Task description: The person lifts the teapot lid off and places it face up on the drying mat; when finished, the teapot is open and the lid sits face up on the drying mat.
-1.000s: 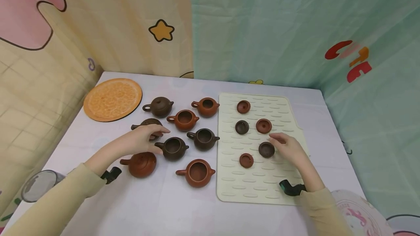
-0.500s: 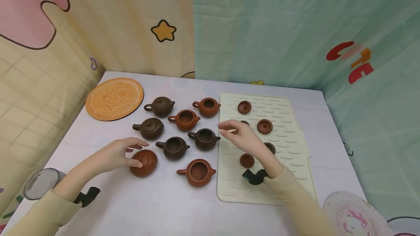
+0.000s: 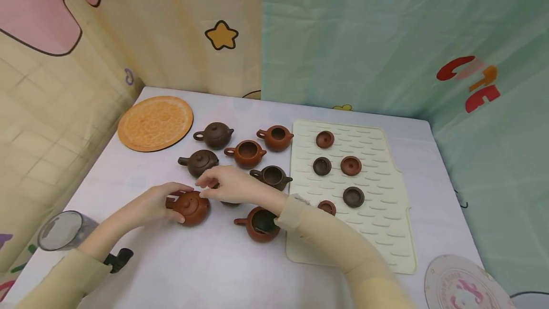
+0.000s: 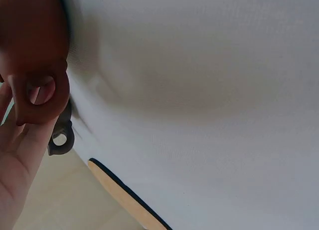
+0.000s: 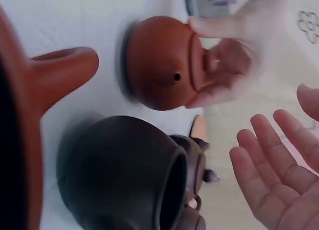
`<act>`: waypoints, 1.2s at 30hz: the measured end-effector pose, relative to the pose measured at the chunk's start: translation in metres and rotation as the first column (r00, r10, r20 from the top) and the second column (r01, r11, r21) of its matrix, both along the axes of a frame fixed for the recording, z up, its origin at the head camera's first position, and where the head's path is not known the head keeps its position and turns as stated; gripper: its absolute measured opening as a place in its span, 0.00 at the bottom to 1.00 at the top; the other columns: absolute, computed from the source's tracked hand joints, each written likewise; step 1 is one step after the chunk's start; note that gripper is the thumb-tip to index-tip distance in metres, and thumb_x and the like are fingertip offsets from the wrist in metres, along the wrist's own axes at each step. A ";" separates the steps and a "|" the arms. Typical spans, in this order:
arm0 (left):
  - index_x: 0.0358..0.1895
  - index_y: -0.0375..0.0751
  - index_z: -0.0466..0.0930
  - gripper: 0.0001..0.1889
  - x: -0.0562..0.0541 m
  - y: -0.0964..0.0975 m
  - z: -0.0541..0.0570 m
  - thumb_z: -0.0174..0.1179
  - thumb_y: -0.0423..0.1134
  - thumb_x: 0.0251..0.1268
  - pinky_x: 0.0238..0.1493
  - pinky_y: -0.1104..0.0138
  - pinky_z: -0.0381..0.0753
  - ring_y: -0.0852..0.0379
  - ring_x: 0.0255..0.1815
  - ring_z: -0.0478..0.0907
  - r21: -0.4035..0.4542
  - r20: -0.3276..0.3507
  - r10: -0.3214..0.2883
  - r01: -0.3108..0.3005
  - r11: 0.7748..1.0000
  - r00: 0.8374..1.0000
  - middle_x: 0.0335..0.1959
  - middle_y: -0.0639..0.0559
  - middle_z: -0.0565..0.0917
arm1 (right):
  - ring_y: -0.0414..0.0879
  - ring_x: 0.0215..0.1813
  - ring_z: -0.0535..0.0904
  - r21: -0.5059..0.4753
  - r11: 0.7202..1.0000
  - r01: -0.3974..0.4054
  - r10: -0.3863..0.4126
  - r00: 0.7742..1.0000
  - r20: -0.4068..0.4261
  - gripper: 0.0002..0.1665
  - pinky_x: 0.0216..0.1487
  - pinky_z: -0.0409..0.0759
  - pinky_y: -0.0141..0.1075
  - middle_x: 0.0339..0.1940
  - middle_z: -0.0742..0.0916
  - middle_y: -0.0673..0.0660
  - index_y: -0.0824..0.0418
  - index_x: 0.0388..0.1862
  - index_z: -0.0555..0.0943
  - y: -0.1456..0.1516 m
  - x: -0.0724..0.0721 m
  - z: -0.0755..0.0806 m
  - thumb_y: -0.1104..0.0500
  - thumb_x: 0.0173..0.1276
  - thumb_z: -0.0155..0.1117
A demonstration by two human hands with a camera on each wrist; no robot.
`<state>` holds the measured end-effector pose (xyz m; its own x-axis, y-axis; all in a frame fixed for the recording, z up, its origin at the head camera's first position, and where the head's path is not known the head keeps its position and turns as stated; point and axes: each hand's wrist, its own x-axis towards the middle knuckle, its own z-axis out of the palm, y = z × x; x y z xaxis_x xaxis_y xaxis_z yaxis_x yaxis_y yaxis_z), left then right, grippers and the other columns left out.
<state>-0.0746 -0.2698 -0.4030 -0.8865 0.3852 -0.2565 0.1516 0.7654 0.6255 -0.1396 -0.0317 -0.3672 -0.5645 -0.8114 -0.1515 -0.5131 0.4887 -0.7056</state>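
Observation:
A reddish-brown lidded teapot (image 3: 191, 209) stands at the near left of the teapots. My left hand (image 3: 156, 204) holds it from the handle side, thumb and fingers on opposite sides near the lid, as the right wrist view shows. In the left wrist view its looped handle (image 4: 59, 98) sits in front of the fingers. My right hand (image 3: 233, 184) hovers over a dark open teapot (image 5: 119, 170), largely covering it in the head view. Its fingers are loosely extended towards the held teapot's spout, with nothing in them.
Two dark lidded teapots (image 3: 216, 135) and several open ones, such as an orange-brown teapot (image 3: 247, 154), stand close around. Several loose lids (image 3: 351, 165) lie on a cream mat (image 3: 377, 237). An orange round mat (image 3: 155, 123) and a glass (image 3: 81, 231) are on the left.
My right hand has moved left from the lids on the mat to the teapots. My left hand has left the dark teapots, reached the reddish-brown teapot and gripped it.

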 end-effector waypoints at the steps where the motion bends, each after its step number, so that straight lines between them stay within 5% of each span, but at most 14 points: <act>1: 0.60 0.29 0.75 0.38 -0.002 0.000 -0.001 0.79 0.39 0.43 0.52 0.48 0.81 0.34 0.57 0.78 -0.004 0.005 -0.001 0.001 1.000 1.000 0.56 0.33 0.80 | 0.37 0.53 0.80 0.028 0.999 -0.024 0.024 1.000 -0.012 0.18 0.50 0.75 0.22 0.52 0.86 0.47 0.53 0.58 0.82 -0.008 -0.001 -0.002 0.52 0.71 0.63; 6: 0.58 0.27 0.75 0.38 -0.005 -0.003 -0.001 0.79 0.43 0.42 0.52 0.48 0.81 0.35 0.54 0.79 -0.057 0.035 0.007 -0.005 0.998 0.999 0.54 0.33 0.82 | 0.35 0.49 0.80 0.141 0.985 -0.103 0.111 0.993 -0.051 0.18 0.48 0.73 0.21 0.49 0.86 0.47 0.54 0.56 0.83 -0.039 0.000 -0.012 0.53 0.68 0.67; 12: 0.55 0.30 0.77 0.35 -0.005 -0.004 -0.003 0.79 0.44 0.42 0.51 0.48 0.81 0.37 0.52 0.81 -0.067 0.025 -0.002 0.004 0.998 1.000 0.51 0.36 0.83 | 0.34 0.47 0.77 0.272 0.958 -0.088 0.142 0.972 -0.187 0.15 0.46 0.73 0.21 0.46 0.83 0.46 0.49 0.52 0.86 -0.059 0.013 -0.016 0.53 0.66 0.69; 25: 0.45 0.36 0.78 0.27 -0.007 -0.004 -0.007 0.79 0.42 0.42 0.48 0.53 0.83 0.43 0.48 0.82 -0.045 0.010 -0.028 0.029 0.999 1.000 0.45 0.45 0.84 | 0.33 0.37 0.77 0.316 0.948 -0.027 0.154 0.911 -0.384 0.03 0.37 0.75 0.24 0.36 0.82 0.44 0.49 0.37 0.85 -0.069 0.018 -0.022 0.55 0.64 0.70; 30: 0.49 0.34 0.78 0.29 -0.005 -0.004 -0.008 0.79 0.43 0.43 0.49 0.54 0.83 0.42 0.50 0.82 -0.053 0.010 -0.021 0.022 0.998 1.000 0.47 0.44 0.85 | 0.33 0.35 0.77 0.273 0.962 -0.010 0.097 0.947 -0.307 0.03 0.34 0.73 0.23 0.33 0.83 0.42 0.50 0.36 0.84 -0.061 0.013 -0.014 0.55 0.64 0.69; 36: 0.57 0.29 0.77 0.36 -0.005 -0.006 -0.007 0.79 0.44 0.43 0.50 0.51 0.82 0.39 0.52 0.81 -0.053 0.005 -0.022 0.022 0.998 1.000 0.51 0.38 0.83 | 0.31 0.35 0.78 0.072 0.993 0.093 -0.089 0.995 -0.051 0.05 0.36 0.73 0.21 0.33 0.86 0.42 0.51 0.39 0.85 -0.012 -0.005 0.007 0.55 0.63 0.70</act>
